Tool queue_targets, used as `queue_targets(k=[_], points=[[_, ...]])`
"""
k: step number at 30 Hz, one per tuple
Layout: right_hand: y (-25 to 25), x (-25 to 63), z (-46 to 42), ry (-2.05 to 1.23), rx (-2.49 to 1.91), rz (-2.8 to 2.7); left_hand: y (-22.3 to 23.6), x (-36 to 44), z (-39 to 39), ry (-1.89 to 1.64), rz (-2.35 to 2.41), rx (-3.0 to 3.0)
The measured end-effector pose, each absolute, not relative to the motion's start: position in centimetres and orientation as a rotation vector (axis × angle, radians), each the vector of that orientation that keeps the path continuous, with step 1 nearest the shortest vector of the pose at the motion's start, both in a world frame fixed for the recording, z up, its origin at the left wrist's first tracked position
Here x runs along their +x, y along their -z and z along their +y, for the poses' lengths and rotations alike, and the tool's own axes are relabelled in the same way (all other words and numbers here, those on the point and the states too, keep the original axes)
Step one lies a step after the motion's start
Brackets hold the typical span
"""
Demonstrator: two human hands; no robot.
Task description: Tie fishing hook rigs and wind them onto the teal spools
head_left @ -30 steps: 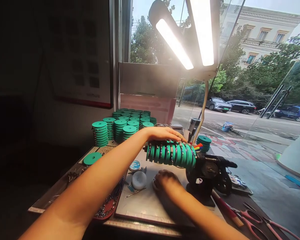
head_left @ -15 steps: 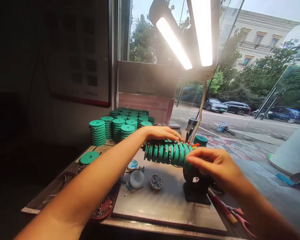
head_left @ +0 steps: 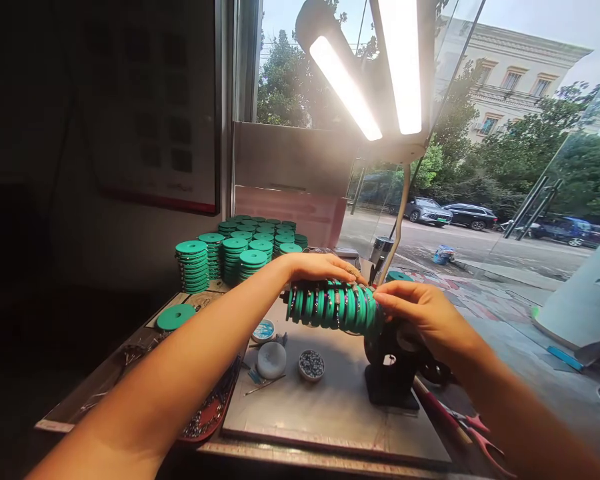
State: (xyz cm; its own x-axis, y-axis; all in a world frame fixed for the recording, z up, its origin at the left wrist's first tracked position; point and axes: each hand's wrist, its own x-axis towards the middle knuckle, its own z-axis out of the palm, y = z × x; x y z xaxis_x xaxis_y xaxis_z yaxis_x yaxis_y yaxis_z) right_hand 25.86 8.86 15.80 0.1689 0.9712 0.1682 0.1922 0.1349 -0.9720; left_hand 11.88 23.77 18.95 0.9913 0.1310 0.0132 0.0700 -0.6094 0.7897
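A row of green discs (head_left: 330,307), with dark and beaded strands between them, sits sideways on a black stand (head_left: 391,387). My left hand (head_left: 325,267) reaches over the top of the row, its visible fingers stretched along the far upper side. The thumb and some fingertips are hidden behind the discs. At the row's right end, my right hand (head_left: 413,303) has thumb and forefinger pinched together against the upper edge. Whatever lies between those fingertips is too small to make out. Below the row stands a small cup of grey beads (head_left: 312,365).
Stacks of green discs (head_left: 236,253) stand at the back left, with a single disc (head_left: 176,317) nearer. A white round dish (head_left: 271,360), a blue-filled dish (head_left: 263,330), a red tray (head_left: 205,427) and pink-handled scissors (head_left: 485,443) lie around. A lit lamp (head_left: 410,67) hangs above.
My right hand has risen slightly along the row's right end, its pinch now nearer the top edge. My left hand stays over the discs. The view has shifted slightly.
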Motion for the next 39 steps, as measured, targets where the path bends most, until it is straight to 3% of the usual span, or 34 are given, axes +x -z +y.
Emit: queue_targets(k=[11, 24, 39], points=[[-16.2, 24.7, 8.5, -0.813, -1.376, -1.261, -19.2, 11.8, 23.4, -0.078, 0.149, 2.232], [-17.1, 27.1, 9.3, -0.716, -1.436, -1.759, -19.1, 11.9, 23.5, -0.077, 0.193, 2.197], [-17.3, 27.6, 9.6, -0.629, -1.413, -1.901, -19.0, 11.9, 23.6, -0.075, 0.180, 2.195]])
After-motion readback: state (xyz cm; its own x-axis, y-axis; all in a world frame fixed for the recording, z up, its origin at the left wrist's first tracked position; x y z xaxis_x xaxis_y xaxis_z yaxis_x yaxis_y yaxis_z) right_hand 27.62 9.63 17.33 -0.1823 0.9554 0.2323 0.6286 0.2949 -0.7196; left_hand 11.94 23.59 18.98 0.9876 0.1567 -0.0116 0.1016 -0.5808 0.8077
